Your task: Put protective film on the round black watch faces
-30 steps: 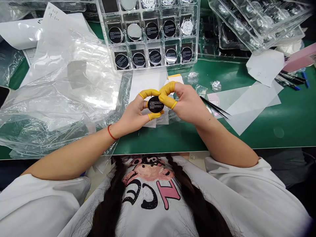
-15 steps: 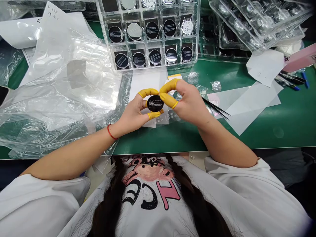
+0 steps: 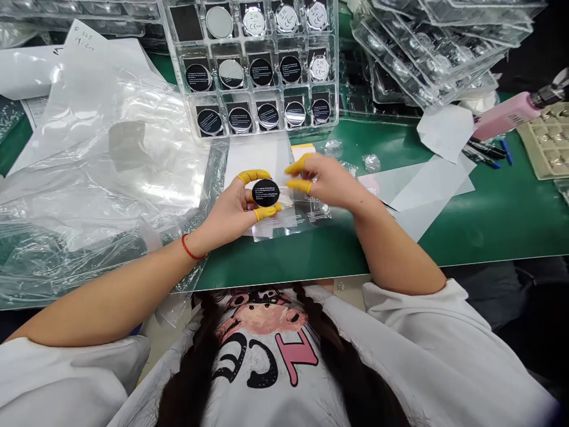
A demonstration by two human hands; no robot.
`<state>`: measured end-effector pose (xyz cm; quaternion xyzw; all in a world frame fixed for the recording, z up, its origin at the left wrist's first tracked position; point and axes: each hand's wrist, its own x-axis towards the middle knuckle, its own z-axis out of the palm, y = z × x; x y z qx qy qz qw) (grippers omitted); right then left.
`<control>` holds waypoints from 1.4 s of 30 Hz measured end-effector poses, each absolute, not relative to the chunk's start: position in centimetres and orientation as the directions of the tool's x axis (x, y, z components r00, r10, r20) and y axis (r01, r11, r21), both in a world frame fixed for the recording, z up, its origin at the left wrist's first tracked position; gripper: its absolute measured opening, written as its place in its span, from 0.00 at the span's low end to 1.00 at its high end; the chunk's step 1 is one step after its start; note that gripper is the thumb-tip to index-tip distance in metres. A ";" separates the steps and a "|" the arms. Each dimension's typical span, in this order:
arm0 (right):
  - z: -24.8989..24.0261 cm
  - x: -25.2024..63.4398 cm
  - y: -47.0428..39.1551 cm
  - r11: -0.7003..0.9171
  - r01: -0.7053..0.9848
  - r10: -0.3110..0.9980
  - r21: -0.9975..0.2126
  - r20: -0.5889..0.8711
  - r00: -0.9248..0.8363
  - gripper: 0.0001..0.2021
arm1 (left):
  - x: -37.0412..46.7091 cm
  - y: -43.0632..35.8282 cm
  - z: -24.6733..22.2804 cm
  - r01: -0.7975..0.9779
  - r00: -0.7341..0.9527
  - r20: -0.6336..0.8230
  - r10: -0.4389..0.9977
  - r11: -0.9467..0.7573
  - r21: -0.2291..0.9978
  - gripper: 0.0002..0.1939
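Observation:
In my left hand (image 3: 235, 204), yellow cots cover the gripping fingers, which hold a round watch face (image 3: 265, 193) by its rim. Its black front carries white printed lines about charging and turns up toward me. Just right of it is my right hand (image 3: 322, 181), slightly blurred, its yellow-tipped thumb and forefinger apart with nothing visible between them. Below both hands lie white sheets (image 3: 258, 155) and clear film with small print. Dark tweezers tips (image 3: 391, 207) show from behind my right wrist.
A clear tray (image 3: 336, 77) of watch faces stands ahead. Stacked clear trays (image 3: 444, 53) rise at back right, near a pink bottle (image 3: 504, 115), pens (image 3: 486, 151) and a beige tray (image 3: 544, 145). Crumpled plastic bags (image 3: 146, 172) cover the left. Film discs (image 3: 371, 162) lie right of centre.
My right thumb and forefinger have come away from the watch face's edge and spread apart. The left hand still holds the watch face. The whole view has shifted a little.

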<state>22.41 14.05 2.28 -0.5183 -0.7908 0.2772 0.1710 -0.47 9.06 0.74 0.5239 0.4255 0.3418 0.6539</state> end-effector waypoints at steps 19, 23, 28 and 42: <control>-0.8 25.3 19.0 0.161 0.791 0.984 -0.590 0.034 -0.174 0.14 | -0.2 9.2 -0.1 0.064 0.386 -0.210 0.898 0.200 0.978 0.30; 2.0 22.2 14.1 0.254 0.702 0.967 -0.665 0.179 -0.181 0.07 | 0.0 9.1 -0.1 0.011 0.393 -0.213 0.894 0.228 0.974 0.30; 4.5 18.9 8.9 0.409 0.589 0.910 -0.697 0.266 -0.317 0.14 | 0.1 9.2 0.0 -0.003 0.383 -0.213 0.899 0.232 0.973 0.31; 2.9 17.5 7.2 0.476 0.621 0.879 -0.622 0.354 -0.319 0.07 | -0.1 8.7 -0.4 -0.028 0.364 -0.082 0.928 0.099 0.995 0.27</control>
